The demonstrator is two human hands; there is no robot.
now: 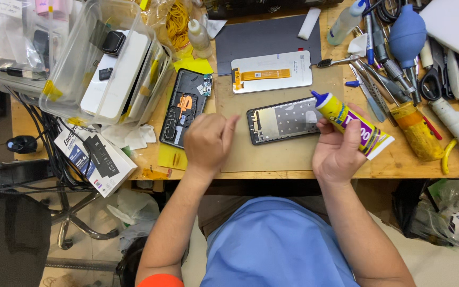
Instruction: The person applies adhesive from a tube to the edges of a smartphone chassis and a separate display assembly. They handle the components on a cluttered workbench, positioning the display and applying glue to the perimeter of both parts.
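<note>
Glue tube [353,125] in right hand [337,154]

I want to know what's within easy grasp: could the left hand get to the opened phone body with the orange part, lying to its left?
Probably yes: the left hand is closed but holds nothing visible, and the opened phone body lies uncovered right beside it.

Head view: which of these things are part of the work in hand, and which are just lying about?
In hand or in use:
- glue tube, held in right hand
- phone frame
- screen panel
- left hand, curled, holding nothing visible

Lying about:
- blue air blower
- scissors
- plastic box
- small bottle
</note>
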